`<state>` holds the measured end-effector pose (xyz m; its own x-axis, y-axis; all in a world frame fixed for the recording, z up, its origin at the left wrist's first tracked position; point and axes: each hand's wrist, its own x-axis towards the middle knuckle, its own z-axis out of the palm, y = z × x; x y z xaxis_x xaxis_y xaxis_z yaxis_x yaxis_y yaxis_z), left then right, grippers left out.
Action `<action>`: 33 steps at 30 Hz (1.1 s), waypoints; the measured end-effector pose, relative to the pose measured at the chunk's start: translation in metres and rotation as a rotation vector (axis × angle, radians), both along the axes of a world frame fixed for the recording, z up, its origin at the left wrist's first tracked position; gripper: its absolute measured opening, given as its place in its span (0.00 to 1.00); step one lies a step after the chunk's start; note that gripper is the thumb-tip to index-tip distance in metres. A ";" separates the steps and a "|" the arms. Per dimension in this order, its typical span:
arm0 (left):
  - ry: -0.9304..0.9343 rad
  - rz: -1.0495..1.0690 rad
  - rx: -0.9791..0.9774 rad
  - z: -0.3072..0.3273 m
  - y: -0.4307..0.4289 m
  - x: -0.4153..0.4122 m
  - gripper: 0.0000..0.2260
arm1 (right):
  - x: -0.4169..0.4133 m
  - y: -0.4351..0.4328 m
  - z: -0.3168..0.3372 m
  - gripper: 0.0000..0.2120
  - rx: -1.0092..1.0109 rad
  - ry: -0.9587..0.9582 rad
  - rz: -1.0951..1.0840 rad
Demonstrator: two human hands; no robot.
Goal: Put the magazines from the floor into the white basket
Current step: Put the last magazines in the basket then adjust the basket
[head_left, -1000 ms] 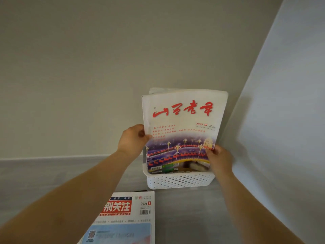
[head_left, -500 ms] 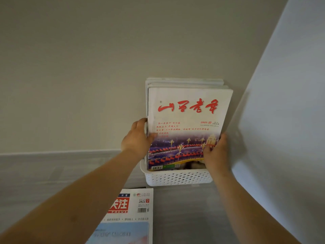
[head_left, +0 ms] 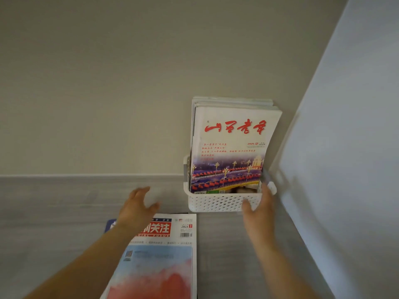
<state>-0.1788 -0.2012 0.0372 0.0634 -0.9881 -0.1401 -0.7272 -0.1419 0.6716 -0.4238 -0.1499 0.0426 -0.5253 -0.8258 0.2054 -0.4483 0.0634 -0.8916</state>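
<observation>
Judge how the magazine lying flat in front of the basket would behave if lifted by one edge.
Probably floppy and light: the magazine looks thin and soft-covered, so should sag. Lying flat, it may slide before an edge lifts.

Magazines [head_left: 233, 137] stand upright in the white basket [head_left: 216, 203]; left hand [head_left: 138, 208] and right hand [head_left: 257, 210] hover empty nearby.

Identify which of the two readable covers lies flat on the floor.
The red-banner magazine by the left hand; the red-calligraphy magazine stands upright in the white basket.
</observation>
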 end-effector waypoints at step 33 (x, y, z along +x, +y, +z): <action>0.417 0.013 0.098 -0.006 0.137 0.063 0.15 | 0.113 0.139 -0.056 0.31 0.446 0.053 0.392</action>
<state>-0.1154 -0.0645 0.0307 -0.0067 -0.9683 -0.2497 -0.3936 -0.2270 0.8908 -0.3111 -0.0106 -0.0129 -0.1627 -0.9686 -0.1881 -0.5574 0.2475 -0.7925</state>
